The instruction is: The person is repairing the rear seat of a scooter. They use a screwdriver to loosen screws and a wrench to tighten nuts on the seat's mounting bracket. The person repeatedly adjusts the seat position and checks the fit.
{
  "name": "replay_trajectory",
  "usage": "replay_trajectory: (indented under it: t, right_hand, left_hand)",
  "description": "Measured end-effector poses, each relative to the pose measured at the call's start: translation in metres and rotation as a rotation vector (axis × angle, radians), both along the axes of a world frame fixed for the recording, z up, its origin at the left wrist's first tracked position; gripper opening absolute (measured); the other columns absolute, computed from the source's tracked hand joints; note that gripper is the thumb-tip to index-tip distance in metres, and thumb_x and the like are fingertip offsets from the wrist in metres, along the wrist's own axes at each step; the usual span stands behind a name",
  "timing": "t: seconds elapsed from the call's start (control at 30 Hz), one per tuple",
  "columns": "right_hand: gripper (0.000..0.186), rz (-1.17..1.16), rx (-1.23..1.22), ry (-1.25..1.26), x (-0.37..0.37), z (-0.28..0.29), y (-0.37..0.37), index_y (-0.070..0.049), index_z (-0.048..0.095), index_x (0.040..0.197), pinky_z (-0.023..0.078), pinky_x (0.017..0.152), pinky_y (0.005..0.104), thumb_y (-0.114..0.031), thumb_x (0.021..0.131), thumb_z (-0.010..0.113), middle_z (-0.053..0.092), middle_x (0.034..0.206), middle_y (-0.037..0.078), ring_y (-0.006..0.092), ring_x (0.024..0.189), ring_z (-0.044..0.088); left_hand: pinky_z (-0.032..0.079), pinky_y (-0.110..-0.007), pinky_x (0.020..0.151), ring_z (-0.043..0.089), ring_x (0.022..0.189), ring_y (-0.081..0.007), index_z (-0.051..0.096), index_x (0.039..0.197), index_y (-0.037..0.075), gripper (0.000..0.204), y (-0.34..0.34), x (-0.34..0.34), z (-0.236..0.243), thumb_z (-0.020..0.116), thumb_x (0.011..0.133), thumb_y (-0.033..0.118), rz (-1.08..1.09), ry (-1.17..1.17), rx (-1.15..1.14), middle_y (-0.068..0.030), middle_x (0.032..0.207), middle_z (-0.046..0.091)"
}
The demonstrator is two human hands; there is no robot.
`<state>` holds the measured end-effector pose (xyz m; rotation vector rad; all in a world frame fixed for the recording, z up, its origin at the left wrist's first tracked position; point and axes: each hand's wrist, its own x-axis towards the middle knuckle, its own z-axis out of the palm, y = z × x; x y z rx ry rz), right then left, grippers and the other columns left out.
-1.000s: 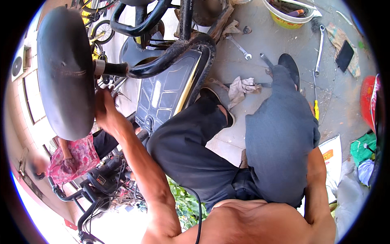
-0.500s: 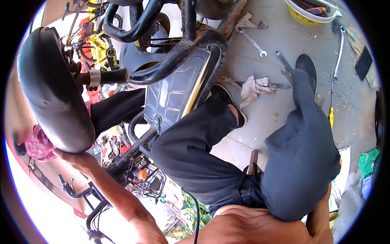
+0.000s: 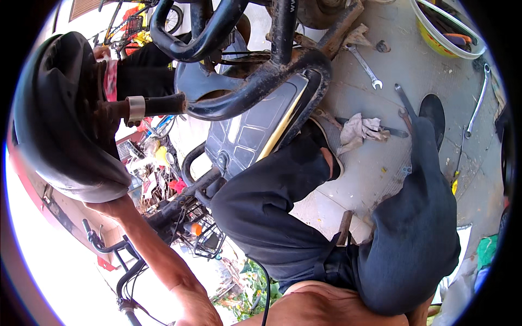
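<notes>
Black seat [image 3: 57,130], more underside showing than earlier, left hand [image 3: 111,208] touching its near end, grip hidden, impossible to judge

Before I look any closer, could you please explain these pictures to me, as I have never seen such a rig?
There is no robot here: a person works with two bare hands. Every picture comes from one fisheye camera worn on the head, looking down, so straight edges bend and the corners go dark. The left hand touches the lower end of a black seat; its fingers are mostly hidden, so I cannot tell how firmly it grips. The right hand is out of sight. A silver clamp sits on the tube between seat and black frame. On the grey floor are wrenches, a crumpled cloth and a yellow bucket.
</notes>
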<state>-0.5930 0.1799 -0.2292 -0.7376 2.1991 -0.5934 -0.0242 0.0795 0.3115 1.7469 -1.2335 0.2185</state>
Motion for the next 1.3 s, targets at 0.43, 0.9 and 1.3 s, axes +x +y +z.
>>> replay_trajectory:
  t: [0.43,0.9,1.3]
  right_hand:
    - [0.058,0.100,0.034,0.095,-0.049,-0.009,-0.025,0.005,0.056,0.125,0.043,0.093,0.0326,-0.043,0.094,0.057,0.064,0.115,0.021,0.0272,0.103,0.059]
    - [0.048,0.069,-0.117,-0.076,-0.031,0.028,-0.075,0.004,0.059,0.122,0.043,0.090,0.0285,-0.037,0.096,0.058,0.064,0.109,0.011,0.0173,0.100,0.056]
    - [0.033,0.343,-0.231,-0.254,-0.010,0.171,-0.149,-0.006,0.063,0.111,0.034,0.055,0.0207,-0.035,0.098,0.054,0.053,0.075,-0.002,0.0060,0.062,0.044]
  left_hand:
    - [0.037,-0.045,0.108,0.045,0.130,-0.0335,0.037,0.143,0.008,0.065,-0.001,-0.051,-0.009,0.041,0.093,0.049,0.096,-0.038,-0.084,-0.0155,0.140,0.045]
    - [0.033,-0.050,0.112,0.043,0.131,-0.0345,0.037,0.144,0.013,0.068,0.000,-0.019,-0.007,0.043,0.092,0.056,0.023,0.113,-0.141,-0.0136,0.143,0.044]
    - [0.039,-0.042,0.107,0.048,0.126,-0.0276,0.040,0.138,-0.003,0.058,0.028,-0.024,-0.017,0.029,0.104,0.043,0.047,-0.051,-0.087,-0.0154,0.139,0.047]
